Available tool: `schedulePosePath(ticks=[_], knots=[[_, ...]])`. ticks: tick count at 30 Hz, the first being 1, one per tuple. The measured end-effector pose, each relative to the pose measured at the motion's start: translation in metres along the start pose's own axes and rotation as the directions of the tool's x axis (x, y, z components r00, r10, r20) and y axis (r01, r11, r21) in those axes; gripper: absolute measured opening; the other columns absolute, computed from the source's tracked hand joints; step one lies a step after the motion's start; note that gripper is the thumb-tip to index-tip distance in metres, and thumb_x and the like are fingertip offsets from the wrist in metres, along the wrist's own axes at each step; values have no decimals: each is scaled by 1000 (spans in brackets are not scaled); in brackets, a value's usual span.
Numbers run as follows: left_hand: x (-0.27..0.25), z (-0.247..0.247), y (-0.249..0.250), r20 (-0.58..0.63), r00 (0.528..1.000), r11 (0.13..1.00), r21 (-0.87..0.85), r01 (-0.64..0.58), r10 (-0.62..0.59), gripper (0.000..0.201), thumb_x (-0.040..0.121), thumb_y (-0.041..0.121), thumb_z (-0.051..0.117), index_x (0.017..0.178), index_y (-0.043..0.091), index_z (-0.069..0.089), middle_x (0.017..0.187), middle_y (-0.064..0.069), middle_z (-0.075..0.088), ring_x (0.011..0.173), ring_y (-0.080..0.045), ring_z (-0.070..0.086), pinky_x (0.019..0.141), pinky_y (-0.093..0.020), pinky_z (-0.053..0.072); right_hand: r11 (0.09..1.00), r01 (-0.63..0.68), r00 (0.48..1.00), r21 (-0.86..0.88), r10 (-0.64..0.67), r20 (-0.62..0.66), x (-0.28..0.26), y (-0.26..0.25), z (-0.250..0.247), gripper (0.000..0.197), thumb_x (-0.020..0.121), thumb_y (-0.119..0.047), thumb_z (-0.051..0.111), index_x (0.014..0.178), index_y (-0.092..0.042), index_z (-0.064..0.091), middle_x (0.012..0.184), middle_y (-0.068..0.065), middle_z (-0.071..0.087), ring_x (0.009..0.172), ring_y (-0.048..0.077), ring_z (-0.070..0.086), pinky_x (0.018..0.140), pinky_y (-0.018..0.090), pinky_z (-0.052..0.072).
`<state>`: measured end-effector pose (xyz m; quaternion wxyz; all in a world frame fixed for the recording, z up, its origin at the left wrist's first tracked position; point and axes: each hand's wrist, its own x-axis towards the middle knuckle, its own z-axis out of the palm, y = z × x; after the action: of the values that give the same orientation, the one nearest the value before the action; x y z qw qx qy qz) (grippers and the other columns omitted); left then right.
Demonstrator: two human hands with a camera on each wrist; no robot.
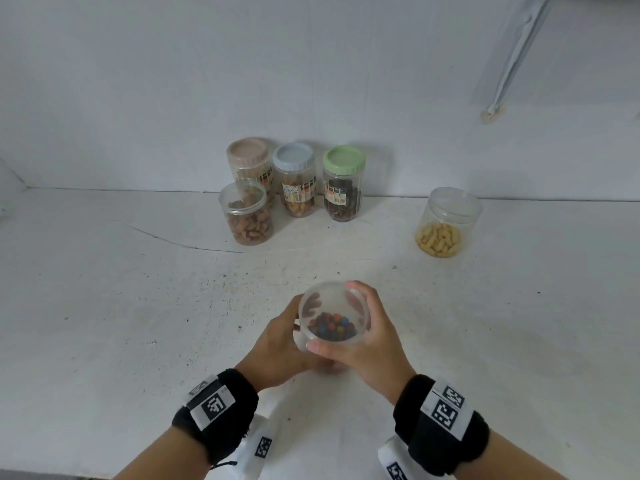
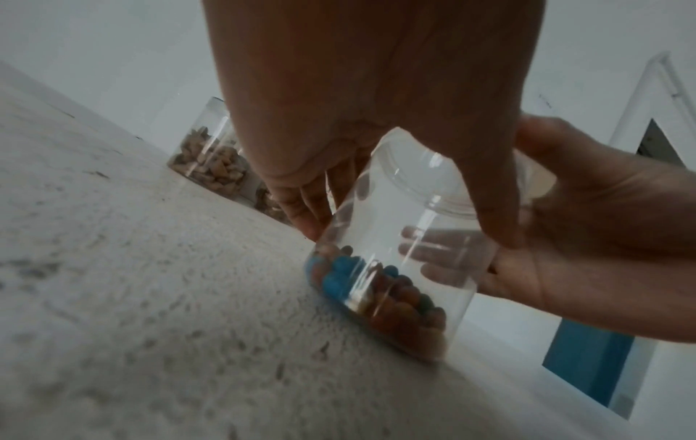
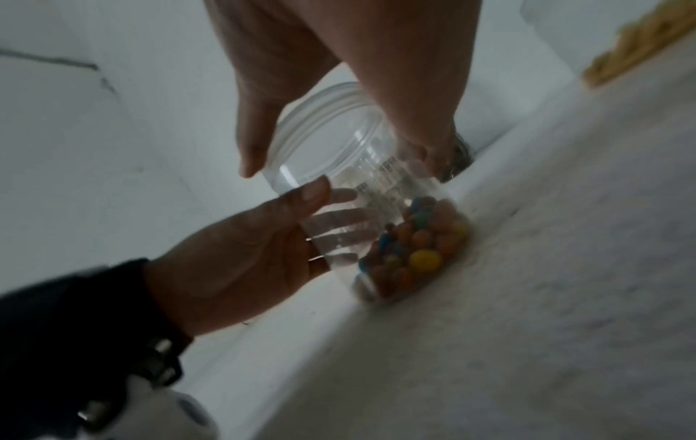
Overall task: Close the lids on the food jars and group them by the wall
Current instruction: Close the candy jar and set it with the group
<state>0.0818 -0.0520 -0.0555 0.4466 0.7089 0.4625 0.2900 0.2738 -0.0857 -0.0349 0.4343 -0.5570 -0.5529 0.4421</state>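
Near the front of the counter [image 1: 104, 306], both hands wrap the candy jar [image 1: 334, 318]; left hand [image 1: 280, 344] curls round the lower wall, fingers spread and showing through the clear plastic, likely to stop it spinning; right hand [image 1: 370, 337] has thumb and fingers curled on the clear lid [image 3: 327, 134] at the rim, a twisting hold; lid looks seated on the neck, whether fully tight I cannot tell; jar base sits on the counter, upright in the head view. By the wall [image 1: 311, 81]: beige-lid jar [image 1: 249, 168], blue-lid jar [image 1: 296, 181], green-lid jar [image 1: 343, 183] in a row, lids on; nut jar [image 1: 246, 214] just in front of the beige one, clear lid apparently on; pasta jar [image 1: 446, 223] well apart to the right, clear top, closed state unclear. Room: open counter between candy jar and the row; free slot right of the green-lid jar, between it and the pasta jar; straight push forward looks unobstructed; near counter edge close behind the wrists, so move away from it; the clear wall is probably slippery, so grip low.
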Motion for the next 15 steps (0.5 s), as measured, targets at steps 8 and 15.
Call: schedulePosePath(ticks=[8,15], knots=[[-19,-15,-1,38,997,998,20,63,-63,89,80,25,88,144,38,28,139,26,47,122,25,50,98,-2,44,999,-42,999,2,42,2,6,-9,21,100,42,-56,96,128,-38,50,122,-20,59,116,3,58,98,32,57],[-96,-59,-40,353,925,704,693,-157,-141,77,92,82,35,151,34,44,158,14,40,152,-3,28,117,-17,31,999,-33,999,-25,32,-19,55,-23,21,98,36,-80,88,120,-44,54,129,-4,57,122,15,56,96,36,57]])
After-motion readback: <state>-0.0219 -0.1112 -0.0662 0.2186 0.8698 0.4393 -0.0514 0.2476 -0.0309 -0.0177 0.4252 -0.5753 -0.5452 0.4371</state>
